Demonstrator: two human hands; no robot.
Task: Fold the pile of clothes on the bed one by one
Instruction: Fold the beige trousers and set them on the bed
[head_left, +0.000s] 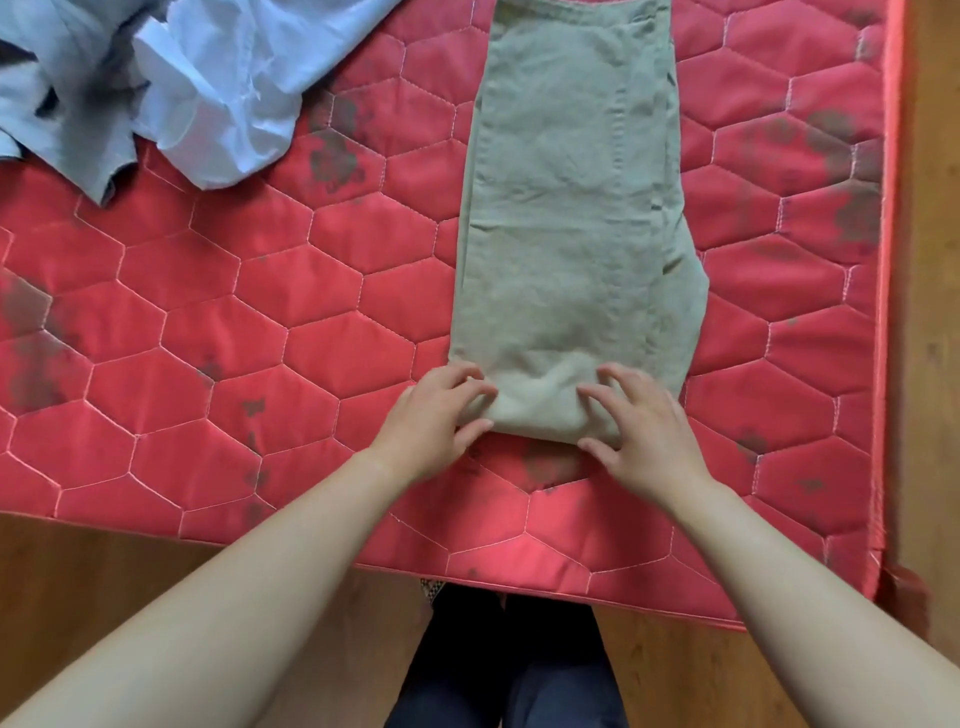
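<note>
Olive-green trousers, folded lengthwise, lie flat on the red quilted mattress and run away from me, right of centre. My left hand pinches their near left corner, fingers curled on top and thumb under the edge. At the near right part of the same end, my right hand holds the cloth with bent fingers on top and the thumb at the lower edge. A pale blue shirt and a grey-blue garment lie crumpled at the far left.
The mattress's near edge runs just in front of my legs in dark trousers. Its right edge borders a wooden surface. Wood also shows at the lower left.
</note>
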